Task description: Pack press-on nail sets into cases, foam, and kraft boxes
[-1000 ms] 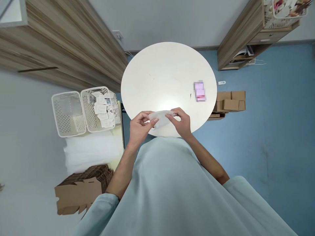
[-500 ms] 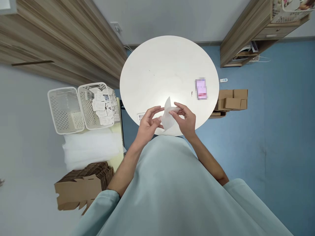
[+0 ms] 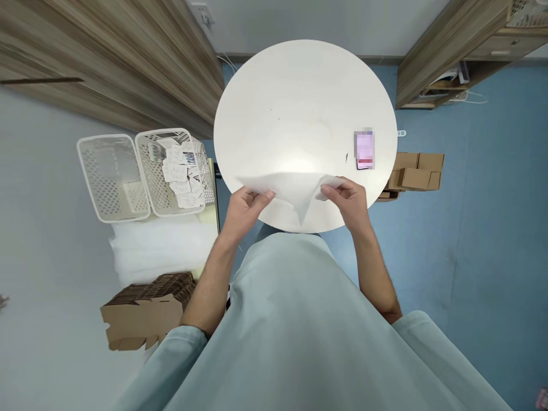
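Note:
A thin white sheet (image 3: 295, 188), which looks like tissue or foam wrap, is stretched between my two hands above the near edge of the round white table (image 3: 299, 91). My left hand (image 3: 247, 210) pinches its left side between thumb and fingers. On the right, my right hand (image 3: 349, 202) grips the other side the same way. The sheet's middle sags to a point toward my body. Parts of my fingers are hidden behind the sheet.
A blurred pink item (image 3: 365, 149) lies on the table's right side. To the left are a white basket (image 3: 143, 171) of small papers, an open basket (image 3: 92, 177), a white sheet stack (image 3: 162, 248) and flat cardboard (image 3: 141, 319). Brown boxes (image 3: 415, 171) sit at right.
My hands have moved apart, and the sheet, folded and bunched before, is now spread wide between them. The view has shifted slightly. A small item by my left hand is no longer visible.

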The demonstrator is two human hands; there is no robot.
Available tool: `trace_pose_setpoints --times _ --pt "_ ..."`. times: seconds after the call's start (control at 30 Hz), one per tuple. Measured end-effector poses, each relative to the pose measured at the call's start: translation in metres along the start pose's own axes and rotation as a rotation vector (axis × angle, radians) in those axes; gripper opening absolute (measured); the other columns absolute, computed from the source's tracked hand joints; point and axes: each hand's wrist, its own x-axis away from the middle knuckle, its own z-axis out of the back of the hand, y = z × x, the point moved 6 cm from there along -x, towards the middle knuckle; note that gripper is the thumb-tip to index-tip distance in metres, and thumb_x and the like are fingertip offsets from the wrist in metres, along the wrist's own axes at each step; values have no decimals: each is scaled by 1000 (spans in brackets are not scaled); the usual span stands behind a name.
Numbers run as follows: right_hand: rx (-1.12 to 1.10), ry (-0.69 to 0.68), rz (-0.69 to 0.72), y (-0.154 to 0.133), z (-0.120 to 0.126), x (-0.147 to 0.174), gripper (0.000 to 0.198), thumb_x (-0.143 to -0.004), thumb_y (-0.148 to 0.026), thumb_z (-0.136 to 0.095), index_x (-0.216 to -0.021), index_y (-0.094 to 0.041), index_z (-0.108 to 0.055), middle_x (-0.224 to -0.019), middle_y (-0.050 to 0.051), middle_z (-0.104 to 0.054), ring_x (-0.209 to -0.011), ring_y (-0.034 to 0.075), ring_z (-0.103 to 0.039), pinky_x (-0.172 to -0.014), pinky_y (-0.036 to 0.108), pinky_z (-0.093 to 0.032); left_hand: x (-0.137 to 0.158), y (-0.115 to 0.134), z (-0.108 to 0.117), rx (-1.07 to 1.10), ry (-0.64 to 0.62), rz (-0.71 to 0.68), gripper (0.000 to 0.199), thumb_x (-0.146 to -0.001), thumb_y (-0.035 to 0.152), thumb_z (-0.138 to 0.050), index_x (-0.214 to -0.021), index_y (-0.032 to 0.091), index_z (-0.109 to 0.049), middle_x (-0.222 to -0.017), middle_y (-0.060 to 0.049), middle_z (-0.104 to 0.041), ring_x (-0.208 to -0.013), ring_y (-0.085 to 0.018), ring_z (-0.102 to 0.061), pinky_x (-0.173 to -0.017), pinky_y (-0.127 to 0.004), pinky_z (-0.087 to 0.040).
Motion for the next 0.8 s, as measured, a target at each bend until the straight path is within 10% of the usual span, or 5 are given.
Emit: trace_pose_setpoints --times 0.27,0.5,0.8 --pt "-24 -111 -144 45 -25 -34 55 -81 -71 -86 -114 -28 -77 -112 5 -80 -118 28 -73 -104 45 -61 -58 -24 8 58 92 -31 48 -89 68 -78 -95 22 -66 -86 -2 -72 -72 -15 -70 -57 -23 -54" --pt "164 128 -238 102 -22 -68 52 -89 -73 -75 -99 -22 -74 -86 3 -76 -73 17 -74 -62 27 -58 -134 -74 6 15 227 25 47 -92 66 -76 -107 23 -67 -92 -4 -74 -70 -15 -70 -55 -25 -52" --pt "269 215 -304 162 4 -135 49 -89 -68 -76 -93 -19 -69 -83 3 -76 -62 13 -68 -53 24 -50 -97 -160 -15 -21 -178 471 67 -65 50 -97 -116 18 -69 -90 -8 -81 -91 -27 -77 -82 -38 -59"
